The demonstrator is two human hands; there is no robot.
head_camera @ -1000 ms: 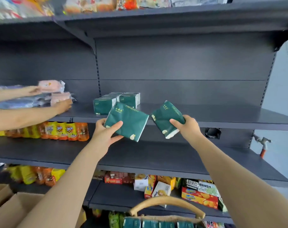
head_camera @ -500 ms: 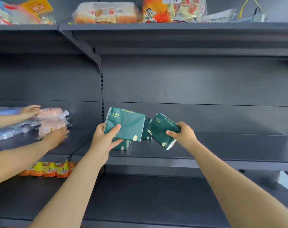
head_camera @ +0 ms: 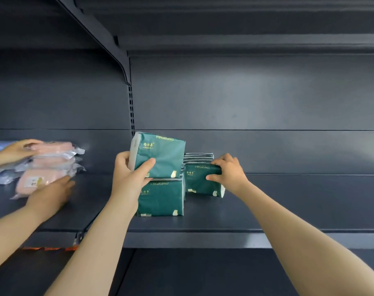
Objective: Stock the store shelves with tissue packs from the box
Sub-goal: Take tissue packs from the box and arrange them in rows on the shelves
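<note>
While left hand (head_camera: pixel 128 176) and right hand (head_camera: pixel 228 174) grip tissue packs (head_camera: pixel 164 154), shelf (head_camera: pixel 288 210) extends rightward.

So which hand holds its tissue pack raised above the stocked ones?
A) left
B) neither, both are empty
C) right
A: the left hand grips a tissue pack over the stocked front pack; the right hand holds a second pack low, near the shelf.

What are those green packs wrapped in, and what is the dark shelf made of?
The green tissue packs look wrapped in thin plastic film with a soft sheen; it yields under the left hand. The shelf looks like painted sheet metal, matt dark grey, going by its folded front lip and slotted upright, though that's unconfirmed.
</note>
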